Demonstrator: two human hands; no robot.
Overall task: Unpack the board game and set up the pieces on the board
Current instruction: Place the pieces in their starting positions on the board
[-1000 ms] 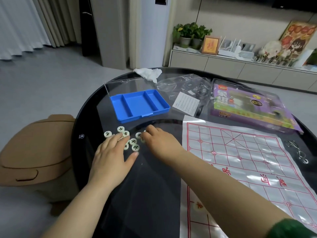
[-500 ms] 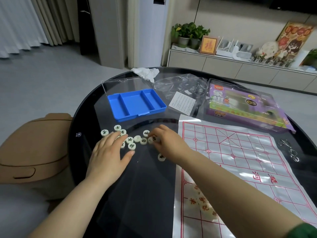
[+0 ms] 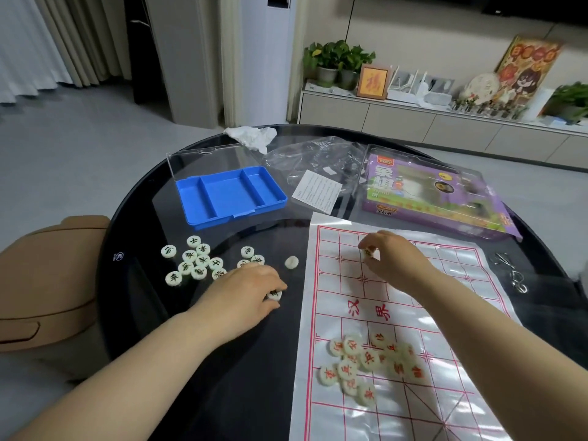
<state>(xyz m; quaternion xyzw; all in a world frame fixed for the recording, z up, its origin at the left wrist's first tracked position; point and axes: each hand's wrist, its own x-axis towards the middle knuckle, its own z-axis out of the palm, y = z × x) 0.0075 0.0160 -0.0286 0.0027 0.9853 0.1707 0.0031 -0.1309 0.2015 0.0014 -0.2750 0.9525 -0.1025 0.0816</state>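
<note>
On the board's far rows, the right hand (image 3: 393, 261) pinches a pale xiangqi piece (image 3: 369, 252), wrist arched, fingertips aimed down at a grid crossing. The left hand (image 3: 246, 291), knuckles up over the black table (image 3: 143, 281), curls round a black-lettered piece (image 3: 274, 294). Placing pieces seems just begun; next, seat this one squarely on its crossing. Loose black pieces (image 3: 197, 261) lie at ten o'clock from the left hand. The red pile (image 3: 369, 366) sits at six o'clock on the paper board (image 3: 451, 262).

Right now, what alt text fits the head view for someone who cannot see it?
The right hand pinches a pale round piece over the far end of a red-gridded white plastic board sheet; the left hand grips a black-lettered piece on the round black table. Red-lettered pieces lie heaped on the sheet's near end.
</note>
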